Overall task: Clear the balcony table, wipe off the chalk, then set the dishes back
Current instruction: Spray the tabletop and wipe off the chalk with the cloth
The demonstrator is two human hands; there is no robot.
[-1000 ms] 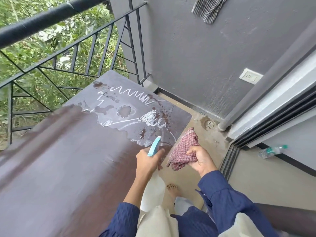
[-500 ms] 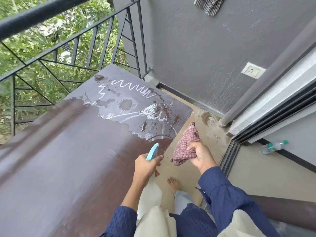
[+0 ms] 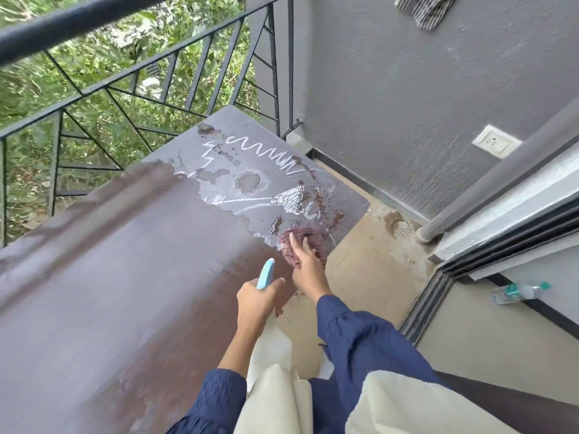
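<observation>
Since a second ago the right hand (image 3: 308, 266) has carried the one checked cloth (image 3: 302, 245) from the air beside the table onto the tabletop, where it now presses the cloth flat under spread fingers near the table's right edge. Nearest the camera, two blue sleeves and pale fabric fill the bottom of the view. The left hand (image 3: 257, 300) is closed around a single spray bottle (image 3: 265, 274), only its light blue nozzle showing above the fist, held just off the table's near edge. The one brown table (image 3: 109, 292) runs along the black railing (image 3: 131, 73); its near part is bare and its far end is wet, with puddles and white chalk marks (image 3: 266, 170) beyond the cloth. Farther off, one floor drain (image 3: 401, 228) sits in the corner by a grey pipe, one plastic water bottle (image 3: 517, 291) lies on the floor at right, one white wall socket (image 3: 496, 145) is on the grey wall, and one striped cloth (image 3: 424, 7) hangs at the top.
</observation>
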